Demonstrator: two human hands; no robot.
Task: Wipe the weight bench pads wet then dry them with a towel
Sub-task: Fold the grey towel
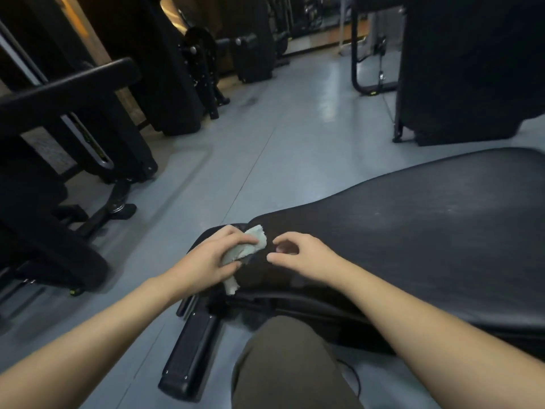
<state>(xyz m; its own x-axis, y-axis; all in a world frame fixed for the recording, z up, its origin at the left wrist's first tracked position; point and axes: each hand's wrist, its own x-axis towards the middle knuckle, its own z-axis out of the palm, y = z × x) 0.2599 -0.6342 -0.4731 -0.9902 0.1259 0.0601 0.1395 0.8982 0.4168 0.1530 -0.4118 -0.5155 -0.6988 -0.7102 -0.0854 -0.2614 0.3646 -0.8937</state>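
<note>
A long black bench pad (427, 231) stretches from the lower middle to the right edge, with pale streaks on its surface. At its narrow near end my left hand (212, 261) grips a small pale grey-green cloth (250, 249), bunched against the pad. My right hand (300, 255) hovers just right of the cloth over the pad, fingers loosely curled toward the thumb and holding nothing.
The bench's black foot bar (188, 349) lies on the grey floor below my hands, and my knee (289, 364) is beside it. Black gym machines (73, 143) crowd the left. A dark machine (472, 69) stands at the right rear. Grey floor (280, 128) runs between them.
</note>
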